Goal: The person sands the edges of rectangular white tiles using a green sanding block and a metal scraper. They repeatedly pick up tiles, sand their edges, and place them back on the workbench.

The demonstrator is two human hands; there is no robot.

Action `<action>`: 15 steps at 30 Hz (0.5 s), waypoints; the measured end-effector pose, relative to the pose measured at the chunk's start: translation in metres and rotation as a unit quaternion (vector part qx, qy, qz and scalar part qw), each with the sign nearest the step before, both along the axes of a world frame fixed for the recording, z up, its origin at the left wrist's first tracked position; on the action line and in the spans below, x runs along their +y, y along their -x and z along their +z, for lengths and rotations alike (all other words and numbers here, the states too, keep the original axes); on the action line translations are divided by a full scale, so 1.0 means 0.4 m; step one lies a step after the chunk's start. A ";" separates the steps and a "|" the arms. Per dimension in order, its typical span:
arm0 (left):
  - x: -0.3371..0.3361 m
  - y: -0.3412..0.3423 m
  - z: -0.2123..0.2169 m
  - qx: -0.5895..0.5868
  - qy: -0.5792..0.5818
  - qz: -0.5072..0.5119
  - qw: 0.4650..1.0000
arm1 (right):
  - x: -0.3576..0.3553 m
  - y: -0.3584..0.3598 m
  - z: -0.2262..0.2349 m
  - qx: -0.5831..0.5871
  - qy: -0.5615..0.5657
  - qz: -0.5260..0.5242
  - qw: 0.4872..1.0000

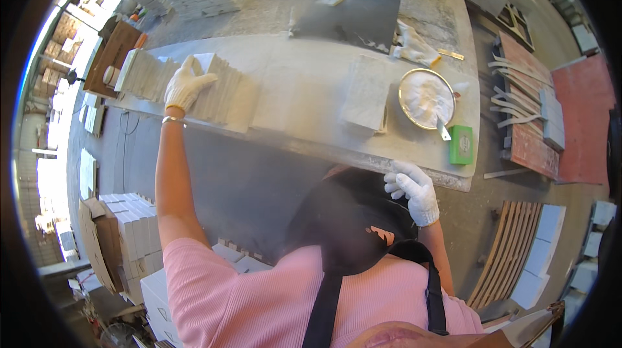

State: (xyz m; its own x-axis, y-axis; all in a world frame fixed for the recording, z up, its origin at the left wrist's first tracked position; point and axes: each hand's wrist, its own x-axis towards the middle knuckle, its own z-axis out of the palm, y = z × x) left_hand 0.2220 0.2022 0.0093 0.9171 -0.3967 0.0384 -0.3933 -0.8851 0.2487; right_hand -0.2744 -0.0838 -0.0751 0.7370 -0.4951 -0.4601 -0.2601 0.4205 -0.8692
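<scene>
Head view: left hand (186,86), gloved, is closing its fingers over a white tile (208,65) standing in the tile row (188,89) on the workbench (291,99). Right hand (413,189) is resting loosely curled, empty, at the bench's near edge. Advisable: grip both tile edges squarely, lifting straight

Bright daylight, blown-out glare at left rim; strong fisheye bending, black vignette, slight haze.

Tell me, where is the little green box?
In the head view the green box lies on the right end of the worktable, near its front edge, just beside the round metal bowl of white paste.
</scene>
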 end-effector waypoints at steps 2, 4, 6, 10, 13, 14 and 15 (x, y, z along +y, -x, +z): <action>0.002 -0.009 -0.020 -0.023 -0.007 0.002 1.000 | 0.002 0.005 0.002 0.007 0.005 0.006 1.000; 0.001 -0.003 -0.022 -0.026 -0.028 0.018 0.999 | 0.000 0.003 0.000 0.006 -0.013 -0.010 1.000; -0.029 0.032 -0.026 -0.149 -0.031 -0.043 0.987 | -0.005 -0.008 -0.003 -0.004 -0.019 -0.019 1.000; -0.144 0.162 -0.011 -0.027 0.171 -0.142 0.974 | -0.025 -0.051 -0.008 -0.023 0.012 -0.010 1.000; -0.297 0.269 -0.036 -0.110 0.157 -0.333 0.923 | -0.034 -0.083 -0.005 -0.025 0.025 0.001 0.999; -0.357 0.294 -0.047 -0.125 0.156 -0.391 0.898 | -0.034 -0.090 -0.002 -0.029 0.028 0.002 0.999; -0.410 0.321 -0.060 -0.117 0.161 -0.420 0.885 | -0.034 -0.094 0.000 -0.031 0.030 0.004 0.999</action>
